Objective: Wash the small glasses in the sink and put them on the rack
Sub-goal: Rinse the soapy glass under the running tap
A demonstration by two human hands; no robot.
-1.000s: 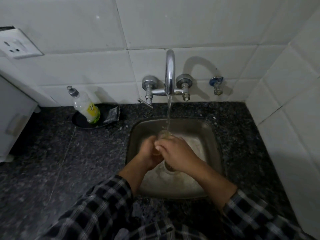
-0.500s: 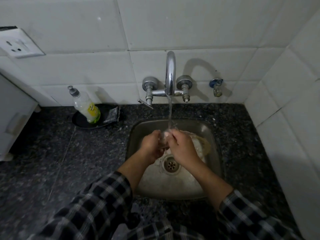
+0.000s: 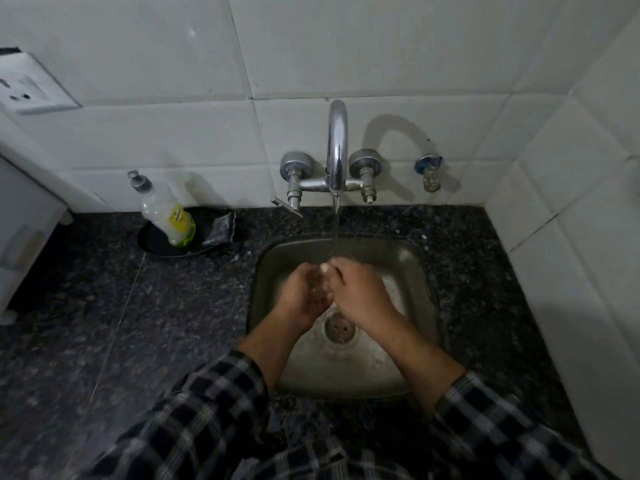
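A small clear glass (image 3: 320, 289) is clasped between both hands over the steel sink (image 3: 412, 265), mostly hidden by fingers. My left hand (image 3: 301, 297) cups it from the left and my right hand (image 3: 360, 292) wraps it from the right. A thin stream of water falls from the chrome tap (image 3: 337, 150) onto the hands and glass. The drain (image 3: 340, 328) shows just below the hands. No rack is in view.
A dish soap bottle (image 3: 166, 211) and a dark scrub pad (image 3: 219, 227) sit on a black dish (image 3: 152, 242) at the back left of the dark granite counter (image 3: 104, 306). White tiled walls close the back and right side. A white appliance (image 3: 20, 230) stands at far left.
Both hands have lifted the glass toward the back of the sink under the stream, uncovering the drain. They keep turning the glass between them.
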